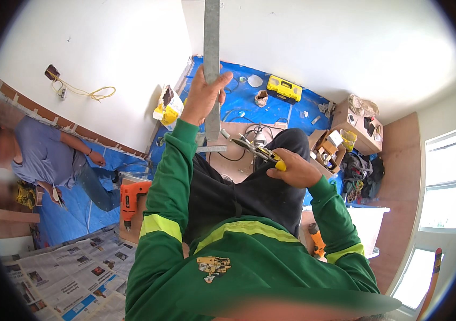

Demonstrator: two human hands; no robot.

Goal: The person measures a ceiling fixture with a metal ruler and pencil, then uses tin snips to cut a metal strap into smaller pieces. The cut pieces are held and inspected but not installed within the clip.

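With the left hand (205,96) gripping the upright grey metal channel (212,59), keep it steady while the right hand (296,171), closed on yellow-handled snips (257,151), cuts squarely.

Orange drill (131,199) and cardboard boxes (330,148) crowd the blue tarp (78,211).

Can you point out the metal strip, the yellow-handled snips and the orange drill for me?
metal strip (212,37): head view, on its upper length above the left hand.
yellow-handled snips (260,151): head view, on the handle near the blades.
orange drill (131,195): head view, on its body.
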